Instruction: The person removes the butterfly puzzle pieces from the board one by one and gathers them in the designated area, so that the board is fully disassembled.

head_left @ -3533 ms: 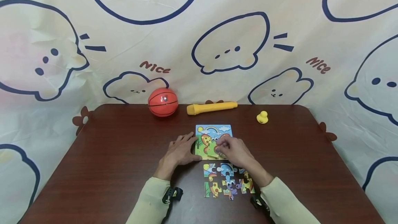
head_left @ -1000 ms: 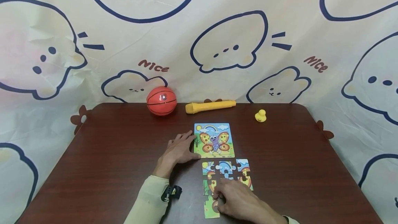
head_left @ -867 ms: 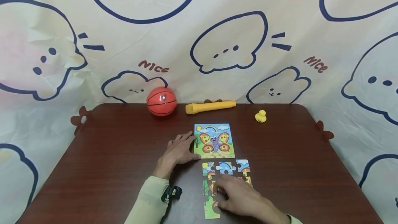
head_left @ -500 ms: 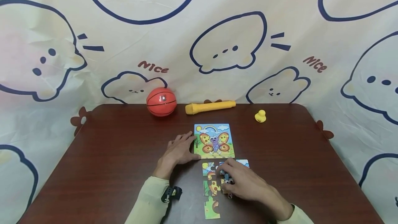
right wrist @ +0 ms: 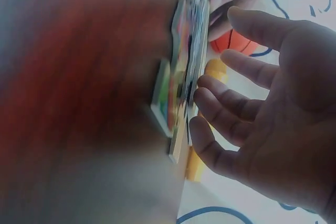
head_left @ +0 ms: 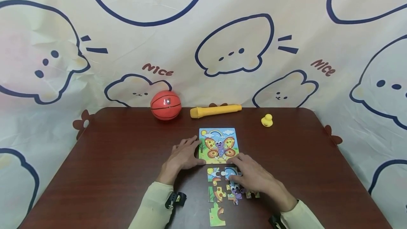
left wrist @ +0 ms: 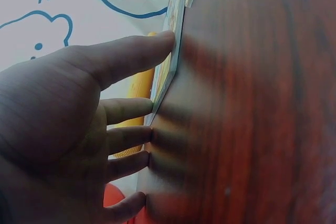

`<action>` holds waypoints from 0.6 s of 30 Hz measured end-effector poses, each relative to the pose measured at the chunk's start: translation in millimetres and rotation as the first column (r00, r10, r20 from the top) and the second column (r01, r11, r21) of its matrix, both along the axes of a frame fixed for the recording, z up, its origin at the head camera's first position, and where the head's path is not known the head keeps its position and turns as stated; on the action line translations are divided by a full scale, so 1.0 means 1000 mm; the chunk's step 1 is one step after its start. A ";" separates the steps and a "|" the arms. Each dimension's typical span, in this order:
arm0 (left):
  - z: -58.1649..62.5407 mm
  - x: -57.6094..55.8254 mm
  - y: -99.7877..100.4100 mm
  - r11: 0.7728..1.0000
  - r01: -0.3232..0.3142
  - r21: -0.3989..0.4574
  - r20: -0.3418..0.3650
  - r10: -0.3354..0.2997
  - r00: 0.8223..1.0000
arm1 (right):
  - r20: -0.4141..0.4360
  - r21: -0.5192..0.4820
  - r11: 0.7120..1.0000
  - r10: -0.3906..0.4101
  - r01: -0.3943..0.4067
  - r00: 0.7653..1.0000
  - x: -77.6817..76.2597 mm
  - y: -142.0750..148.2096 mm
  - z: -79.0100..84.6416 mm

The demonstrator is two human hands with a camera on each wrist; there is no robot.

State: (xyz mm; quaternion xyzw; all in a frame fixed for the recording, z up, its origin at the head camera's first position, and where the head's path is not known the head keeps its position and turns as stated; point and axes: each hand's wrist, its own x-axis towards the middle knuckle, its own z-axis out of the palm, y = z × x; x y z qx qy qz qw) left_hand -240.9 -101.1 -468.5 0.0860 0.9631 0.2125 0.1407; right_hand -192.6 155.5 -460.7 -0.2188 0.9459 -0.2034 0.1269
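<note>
A butterfly jigsaw board [head_left: 219, 140] lies flat on the table. My left hand [head_left: 185, 154] rests at its left edge, fingers spread, thumb at the lower left corner. In the left wrist view, the thumb [left wrist: 136, 53] touches the board's edge. My right hand [head_left: 251, 174] hovers over the loose pieces with its fingertips by the board's lower right corner. In the right wrist view that hand's fingers [right wrist: 220, 108] are loosely bent, with nothing between them. Below the board sit a green corner piece [head_left: 216, 215], a purple butterfly-body piece [head_left: 236, 193] and several others, partly hidden by the right hand.
Along the back of the brown table [head_left: 127, 144] are a red toy basketball [head_left: 166, 106], a yellow toy microphone [head_left: 216, 111] and a yellow rubber duck [head_left: 267, 120]. A printed cloth [head_left: 178, 48] hangs behind the table.
The green corner piece, pinched over the board earlier, now lies at the lower left of the loose pieces. My right hand has let it go and moved back up towards the board.
</note>
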 end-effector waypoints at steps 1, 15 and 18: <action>0.000 0.000 0.000 1.000 -0.001 -0.001 -0.002 0.001 1.000 | -0.008 0.006 1.000 -0.003 0.003 1.000 -0.002 0.000 -0.001; -0.003 0.000 -0.001 1.000 0.000 0.004 -0.012 0.000 1.000 | -0.085 -0.033 0.999 0.013 -0.016 0.996 -0.020 -0.001 -0.004; -0.002 0.001 0.000 1.000 0.004 0.005 -0.015 -0.004 1.000 | -0.075 -0.036 0.999 -0.006 0.004 0.997 -0.023 -0.002 -0.004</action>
